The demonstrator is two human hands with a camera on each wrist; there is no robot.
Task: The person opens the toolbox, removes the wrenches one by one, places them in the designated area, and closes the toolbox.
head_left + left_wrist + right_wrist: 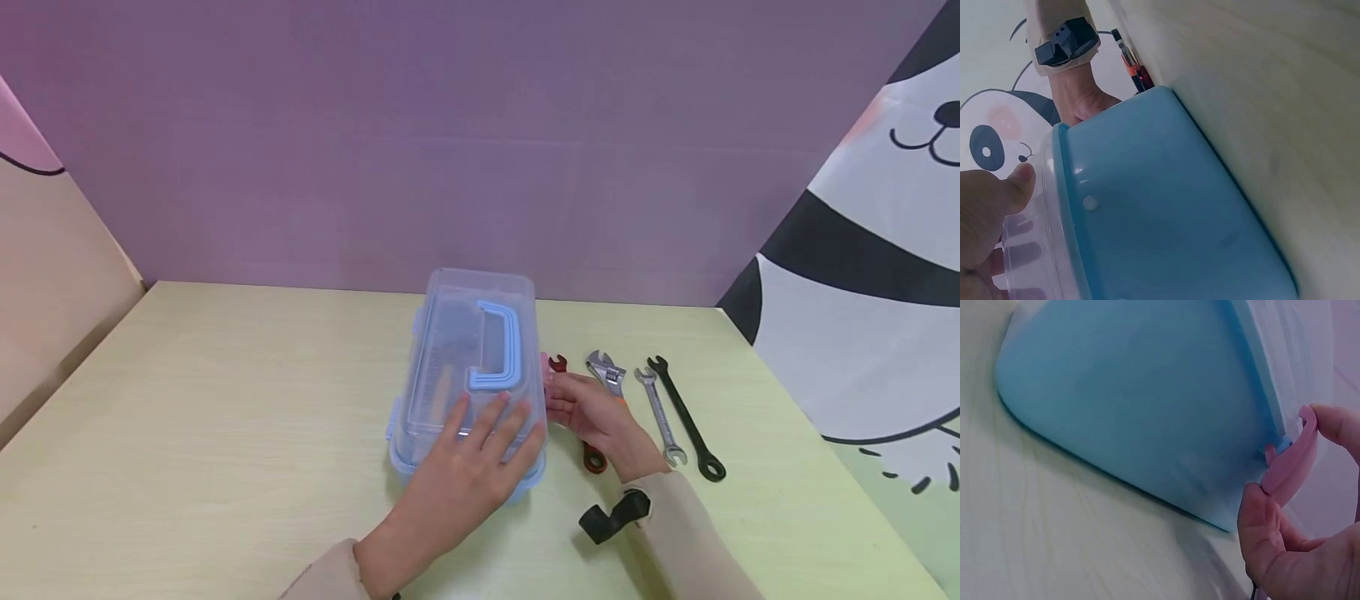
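A plastic toolbox with a clear lid and a blue base stands on the table, its lid down. A light-blue handle is set in the lid. My left hand rests on the near end of the lid, fingers spread; the left wrist view shows its thumb at the lid's side. At the box's right side, my right hand pinches a pink latch between thumb and fingers. In the right wrist view that latch is tilted outward from the rim, its upper end by the thumb.
Right of the box lie a red wrench, partly behind my right hand, an adjustable wrench, a silver open-end wrench and a black combination wrench. A purple panel rises at the table's back edge.
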